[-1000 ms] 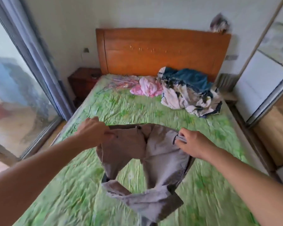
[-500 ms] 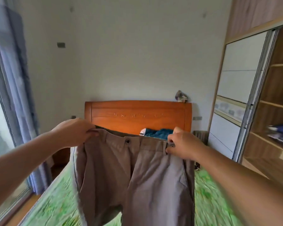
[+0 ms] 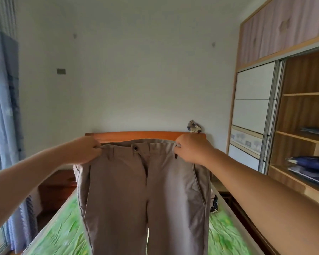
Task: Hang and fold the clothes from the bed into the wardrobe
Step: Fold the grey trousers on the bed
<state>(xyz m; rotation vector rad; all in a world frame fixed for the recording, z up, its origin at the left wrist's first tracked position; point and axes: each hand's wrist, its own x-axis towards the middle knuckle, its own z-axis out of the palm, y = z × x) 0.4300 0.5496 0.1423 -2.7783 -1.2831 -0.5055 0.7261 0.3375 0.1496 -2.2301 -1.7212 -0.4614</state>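
Observation:
Grey-brown trousers [image 3: 142, 190] hang straight down in front of me, front side facing me, with a dark button at the waistband. My left hand [image 3: 85, 150] pinches the waistband at its left end. My right hand [image 3: 191, 149] pinches the waistband at its right end. The legs run out of the bottom of the view, above the bed with the green sheet [image 3: 57, 234]. The open wardrobe [image 3: 302, 115] stands at the right, with wooden shelves.
Folded dark blue clothes [image 3: 310, 165] lie on a wardrobe shelf, another folded item on the shelf above. The orange headboard [image 3: 136, 135] is behind the trousers. A brown nightstand [image 3: 57, 190] and curtains [image 3: 4, 107] stand at the left. A bit of patterned cloth [image 3: 214, 204] shows on the bed at right.
Both hands have lifted the trousers from the bed to chest height and spread the waistband wider. The legs now hang straight. My view has tilted upward.

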